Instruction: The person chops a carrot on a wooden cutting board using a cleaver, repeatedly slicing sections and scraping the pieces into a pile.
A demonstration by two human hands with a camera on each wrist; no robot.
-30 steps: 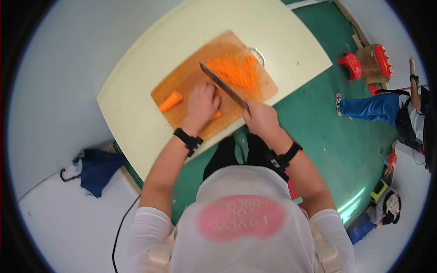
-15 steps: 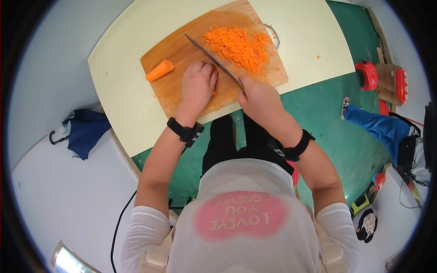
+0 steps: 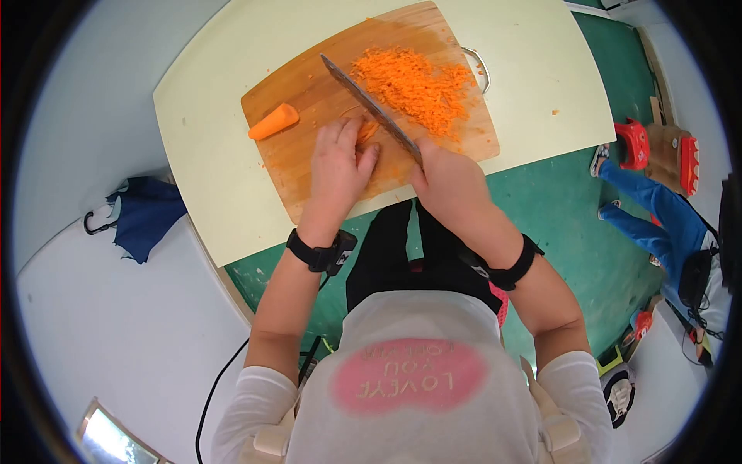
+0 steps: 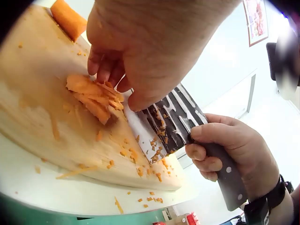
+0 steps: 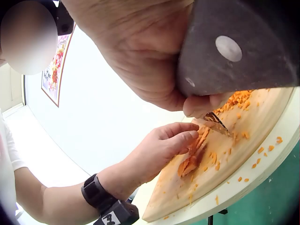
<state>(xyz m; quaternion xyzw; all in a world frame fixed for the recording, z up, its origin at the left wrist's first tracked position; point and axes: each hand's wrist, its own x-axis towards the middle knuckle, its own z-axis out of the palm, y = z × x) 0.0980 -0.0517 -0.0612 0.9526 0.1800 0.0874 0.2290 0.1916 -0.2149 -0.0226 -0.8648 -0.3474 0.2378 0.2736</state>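
My right hand (image 3: pixel 454 182) grips the dark riveted handle of a broad kitchen knife (image 4: pixel 173 117), its blade slanting across the wooden cutting board (image 3: pixel 297 89). Carrot bits cling to that blade. Beside it, my left hand (image 3: pixel 338 172) has its curled fingers on a small stack of carrot slices (image 4: pixel 91 96), with the thumb close to the blade. Left of this hand lies a peeled carrot piece (image 3: pixel 274 122) with a cut end. Beyond the knife, a heap of finely chopped carrot (image 3: pixel 413 85) spreads over the board's right part.
The board, with a metal handle (image 3: pixel 479 69), rests on a pale yellow table (image 3: pixel 541 46). Small carrot crumbs (image 4: pixel 150 199) lie along its near edge. A dark blue umbrella (image 3: pixel 151 216) is at left; red stools (image 3: pixel 634 145) and another person's legs (image 3: pixel 645 201) are at right.
The left thumb has spread away from the fingers, and carrot strips now show between hand and blade. The knife stays at much the same slant. The head view has shifted, showing more of the board.
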